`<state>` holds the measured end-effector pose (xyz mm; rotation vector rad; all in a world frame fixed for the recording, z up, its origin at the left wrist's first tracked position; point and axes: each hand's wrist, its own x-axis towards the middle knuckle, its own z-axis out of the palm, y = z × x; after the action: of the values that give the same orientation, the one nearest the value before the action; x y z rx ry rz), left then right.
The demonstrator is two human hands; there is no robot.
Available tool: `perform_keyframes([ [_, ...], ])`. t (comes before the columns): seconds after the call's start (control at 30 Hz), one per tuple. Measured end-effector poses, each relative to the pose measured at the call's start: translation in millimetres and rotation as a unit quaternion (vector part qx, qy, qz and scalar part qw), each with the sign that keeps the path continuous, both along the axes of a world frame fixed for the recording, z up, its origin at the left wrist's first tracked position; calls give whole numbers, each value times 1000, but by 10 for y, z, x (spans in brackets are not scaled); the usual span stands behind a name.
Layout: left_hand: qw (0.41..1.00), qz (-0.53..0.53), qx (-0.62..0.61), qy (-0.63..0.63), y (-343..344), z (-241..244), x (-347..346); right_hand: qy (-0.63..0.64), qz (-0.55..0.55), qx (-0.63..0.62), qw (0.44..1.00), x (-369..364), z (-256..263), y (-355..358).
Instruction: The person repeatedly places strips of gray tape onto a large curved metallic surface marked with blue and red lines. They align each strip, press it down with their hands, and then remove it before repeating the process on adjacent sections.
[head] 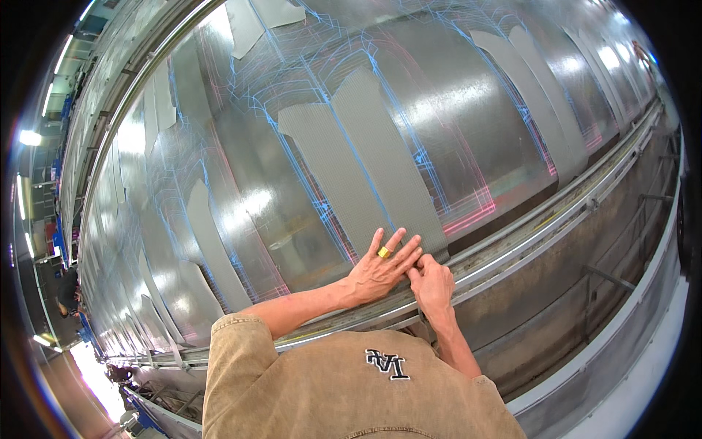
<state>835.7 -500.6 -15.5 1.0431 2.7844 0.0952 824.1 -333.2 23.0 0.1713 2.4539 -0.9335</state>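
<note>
A grey, fine-textured cut fabric piece point(356, 159) lies flat on the shiny metal table point(455, 120), one end near the table's front edge. My left hand point(384, 266), with a yellow ring on one finger, rests palm down on that near end, fingers spread. Close beside its fingertips is my right hand point(433, 282), thumb and fingers curled together at the fabric's near edge. Whether the edge is pinched between them is hidden. A blue line point(356, 153) runs lengthwise along the middle of the piece.
More grey cut pieces point(535, 93) lie along the table, to both sides and across it. Blue and pink lines point(466, 214) mark the metal. A metal rail point(521, 258) borders the front edge. Another person point(68, 291) is at the far left.
</note>
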Motion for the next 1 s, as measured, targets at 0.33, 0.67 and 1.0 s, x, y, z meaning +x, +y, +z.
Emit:
perform_keyframes([
  [0.33,999,-9,-18,37,-46,-7,10,128,-19,-81,988,117,127,143],
  [0.67,991,129,18,-15,-558,45,-1533,344,-74,-77,933,174,-149,311],
  [1.0,925,377,-8,53,-1243,-11,-2127,350,-70,-95,929,173,-195,314],
])
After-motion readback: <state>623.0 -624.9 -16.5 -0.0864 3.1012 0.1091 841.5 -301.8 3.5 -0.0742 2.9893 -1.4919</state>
